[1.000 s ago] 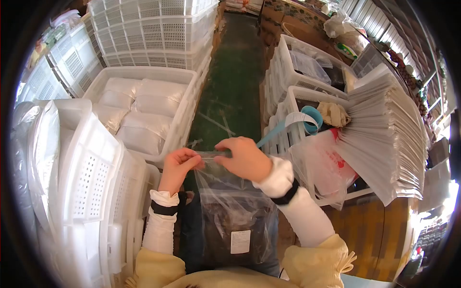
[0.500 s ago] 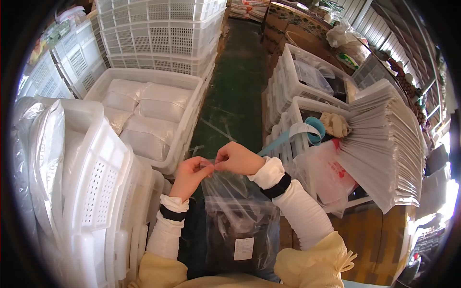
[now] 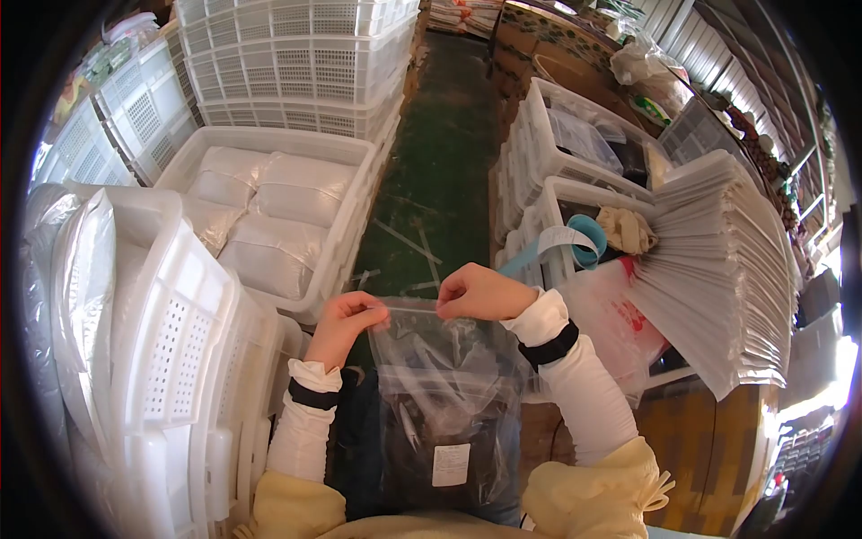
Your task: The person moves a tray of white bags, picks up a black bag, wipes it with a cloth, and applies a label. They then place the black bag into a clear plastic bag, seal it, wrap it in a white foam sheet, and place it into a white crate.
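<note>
1. Currently, the clear bag (image 3: 444,404) hangs upright in front of me, over my lap, with its top edge stretched between my two hands.
2. My left hand (image 3: 346,319) pinches the left end of that edge and my right hand (image 3: 476,292) pinches the right end. The hands are apart, each clamped on the bag.
3. Done, as I judge: the bag's lower part is filled with dark contents, and a white label (image 3: 451,464) sits on its front.
4. Left, as I judge: closing the mouth. I cannot tell whether the top strip is already pressed shut along its run.
5. Containers, left side: an open white crate (image 3: 269,135) holds white filled packs (image 3: 287,193) lying flat, side by side. Behind it stands a stack of perforated crates (image 3: 296,54). A tilted crate (image 3: 180,332) leans just beside my left arm.
6. Containers, right side: a white crate (image 3: 548,193) has a blue tape roll (image 3: 584,235) at its rim and a crumpled beige cloth (image 3: 626,229) inside. A thick stack of flat pouches (image 3: 718,269) lies beside it.
</note>
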A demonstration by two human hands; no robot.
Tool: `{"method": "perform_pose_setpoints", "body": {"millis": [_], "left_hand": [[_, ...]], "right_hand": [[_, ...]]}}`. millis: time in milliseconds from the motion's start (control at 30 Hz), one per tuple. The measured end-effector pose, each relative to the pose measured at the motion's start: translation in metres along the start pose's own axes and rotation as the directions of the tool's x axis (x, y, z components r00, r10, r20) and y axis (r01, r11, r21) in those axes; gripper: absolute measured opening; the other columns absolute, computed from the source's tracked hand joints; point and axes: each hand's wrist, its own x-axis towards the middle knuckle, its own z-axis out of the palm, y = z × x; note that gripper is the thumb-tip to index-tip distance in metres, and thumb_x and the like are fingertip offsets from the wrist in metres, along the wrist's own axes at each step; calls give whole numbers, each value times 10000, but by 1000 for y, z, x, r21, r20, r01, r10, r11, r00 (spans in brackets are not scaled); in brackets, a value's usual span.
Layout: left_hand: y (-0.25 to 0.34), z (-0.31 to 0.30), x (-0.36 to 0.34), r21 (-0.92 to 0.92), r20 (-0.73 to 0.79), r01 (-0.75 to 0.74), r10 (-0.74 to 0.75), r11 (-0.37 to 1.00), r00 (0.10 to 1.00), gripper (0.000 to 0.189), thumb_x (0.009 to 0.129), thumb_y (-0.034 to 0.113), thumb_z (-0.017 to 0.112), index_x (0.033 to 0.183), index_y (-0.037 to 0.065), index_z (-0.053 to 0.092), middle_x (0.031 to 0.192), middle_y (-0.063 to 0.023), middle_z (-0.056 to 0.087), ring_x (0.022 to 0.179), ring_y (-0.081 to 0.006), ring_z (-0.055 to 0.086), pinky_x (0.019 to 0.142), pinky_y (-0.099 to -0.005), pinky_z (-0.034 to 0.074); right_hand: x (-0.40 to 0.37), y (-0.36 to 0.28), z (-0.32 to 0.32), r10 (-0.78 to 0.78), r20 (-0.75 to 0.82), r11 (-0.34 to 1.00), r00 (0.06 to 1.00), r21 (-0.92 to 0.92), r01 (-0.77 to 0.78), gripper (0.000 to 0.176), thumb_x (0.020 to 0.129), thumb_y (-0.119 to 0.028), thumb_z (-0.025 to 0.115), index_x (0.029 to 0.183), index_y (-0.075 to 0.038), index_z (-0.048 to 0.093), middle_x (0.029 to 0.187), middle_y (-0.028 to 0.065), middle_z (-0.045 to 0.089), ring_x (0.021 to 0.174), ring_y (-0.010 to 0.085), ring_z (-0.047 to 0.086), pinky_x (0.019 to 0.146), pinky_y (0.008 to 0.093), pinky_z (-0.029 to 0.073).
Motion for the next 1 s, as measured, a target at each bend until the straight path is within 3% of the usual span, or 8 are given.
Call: {"method": "perform_pose_setpoints", "body": {"millis": [100, 233, 333, 500, 633, 733, 800, 1000], "left_hand": [[8, 5, 1, -43, -20, 110, -111, 993, 994, 111, 827, 73, 610, 886, -21, 612, 771, -82, 626, 712, -153, 597, 669, -247, 465], [11, 9, 3, -48, -12, 150, -150, 988, 989, 126, 829, 92, 610, 867, -28, 618, 770, -73, 624, 711, -137, 589, 660, -239, 454], [-2, 3, 11, -52, -11, 152, -153, 987, 988, 130, 829, 95, 614, 869, -29, 620, 774, -78, 626, 705, -143, 596, 658, -244, 466], [-8, 2, 14, -108, -25, 256, -260, 961, 965, 117, 819, 83, 625, 864, -25, 621, 764, -81, 630, 675, -143, 601, 652, -242, 474], [-13, -5, 16, -119, -17, 242, -246, 963, 969, 131, 835, 96, 618, 900, -19, 611, 793, -85, 633, 690, -144, 607, 634, -238, 477], [-11, 0, 18, -79, -19, 196, -198, 977, 980, 135, 829, 101, 626, 892, -17, 607, 780, -73, 624, 676, -133, 595, 636, -234, 476], [-3, 7, 17, -41, -56, 190, -192, 981, 980, 124, 819, 98, 631, 868, -14, 610, 755, -64, 615, 661, -127, 582, 643, -232, 471], [9, 6, 27, 217, 197, 141, -185, 966, 963, 118, 781, 87, 647, 814, -25, 628, 712, -67, 612, 641, -110, 554, 601, -231, 430]], "right_hand": [[1, 9, 3, 4, -11, 1000, 1000, 14, -4, 233, 681, -190, 658, 752, 32, 652, 658, 102, 614, 603, 155, 559, 569, 288, 443], [5, 16, 4, -3, -43, 1000, 999, 5, 3, 229, 675, -197, 658, 724, 26, 655, 640, 98, 605, 585, 157, 555, 547, 293, 433], [3, 10, -5, 151, 6, 989, 989, 6, -151, 229, 671, -204, 651, 701, 23, 658, 617, 96, 603, 578, 167, 561, 552, 303, 439], [-9, 23, -17, 180, 24, 976, 983, -128, -176, 210, 664, -188, 631, 693, 17, 669, 603, 97, 616, 575, 186, 573, 564, 326, 447], [-13, 23, -18, 172, 25, 980, 985, -110, -168, 184, 670, -153, 614, 696, 20, 671, 606, 86, 620, 562, 192, 565, 560, 328, 444], [-11, 16, -16, 232, 31, 960, 972, -167, -223, 203, 698, -178, 627, 687, 22, 660, 589, 34, 593, 581, 124, 534, 584, 270, 424], [-4, 19, -13, 224, 45, 974, 974, -34, -222, 200, 694, -178, 638, 677, 20, 657, 585, 29, 590, 578, 119, 530, 582, 262, 420], [20, 16, 4, 78, 116, 982, 990, 163, -96, 205, 682, -187, 666, 716, 15, 671, 647, 60, 638, 602, 116, 582, 582, 246, 448]]}}
